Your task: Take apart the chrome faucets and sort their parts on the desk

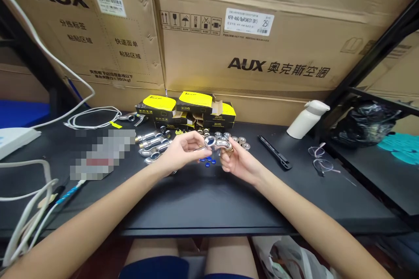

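Observation:
My left hand (pixel 181 150) and my right hand (pixel 242 161) meet above the middle of the desk, both with fingers closed on a shiny chrome tap fitting (pixel 223 144). A round, ring-like end (pixel 210 141) of the metal faces me near my left fingertips. My right fingers wrap around the other end. Whether it is one piece or two touching pieces, I cannot tell. Below it lie several small blue caps (pixel 207 165). Several chrome tap bodies (pixel 152 143) lie left of my left hand, and several round chrome parts (pixel 244 144) sit behind my right hand.
Yellow-and-black boxes (pixel 196 101) are stacked behind the parts, against big cardboard cartons (pixel 209 61). To the right are a black box cutter (pixel 274 152), a white bottle (pixel 307 120) and glasses (pixel 324 165). White cables (pixel 32 200) and a power strip (pixel 16 139) occupy the left.

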Demonstrator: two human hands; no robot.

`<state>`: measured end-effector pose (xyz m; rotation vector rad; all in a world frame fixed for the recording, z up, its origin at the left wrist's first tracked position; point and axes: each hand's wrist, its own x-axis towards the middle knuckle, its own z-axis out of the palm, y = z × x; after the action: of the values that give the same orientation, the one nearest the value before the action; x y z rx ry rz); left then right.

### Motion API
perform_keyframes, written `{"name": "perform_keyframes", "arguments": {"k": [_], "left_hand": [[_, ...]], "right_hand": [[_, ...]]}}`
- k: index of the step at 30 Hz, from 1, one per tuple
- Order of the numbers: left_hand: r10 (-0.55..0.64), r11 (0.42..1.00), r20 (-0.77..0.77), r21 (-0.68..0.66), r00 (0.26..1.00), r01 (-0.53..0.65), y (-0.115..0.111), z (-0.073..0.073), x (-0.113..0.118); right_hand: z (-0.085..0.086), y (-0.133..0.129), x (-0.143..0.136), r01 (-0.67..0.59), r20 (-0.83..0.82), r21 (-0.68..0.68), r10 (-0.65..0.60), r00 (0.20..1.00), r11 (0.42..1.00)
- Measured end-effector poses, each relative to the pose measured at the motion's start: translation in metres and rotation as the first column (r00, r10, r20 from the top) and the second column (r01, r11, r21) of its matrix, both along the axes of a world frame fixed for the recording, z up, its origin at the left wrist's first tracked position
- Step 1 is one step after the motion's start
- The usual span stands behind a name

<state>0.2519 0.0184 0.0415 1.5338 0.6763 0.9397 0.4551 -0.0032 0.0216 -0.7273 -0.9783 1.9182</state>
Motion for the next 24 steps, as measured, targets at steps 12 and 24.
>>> {"name": "perform_keyframes", "arguments": {"k": [12, 24], "left_hand": [[0.048, 0.998, -0.048, -0.049, 0.998, -0.05, -0.0037, 0.0, 0.0073], [0.029, 0.989, -0.01, -0.144, 1.0, -0.03, 0.0019, -0.0033, 0.0025]], "right_hand": [[-0.0002, 0.0014, 0.002, 0.302, 0.055, 0.234, -0.322, 0.945, 0.924], [-0.0002, 0.0051, 0.0022, 0.35, -0.051, 0.156, -0.346, 0.937, 0.924]]}}
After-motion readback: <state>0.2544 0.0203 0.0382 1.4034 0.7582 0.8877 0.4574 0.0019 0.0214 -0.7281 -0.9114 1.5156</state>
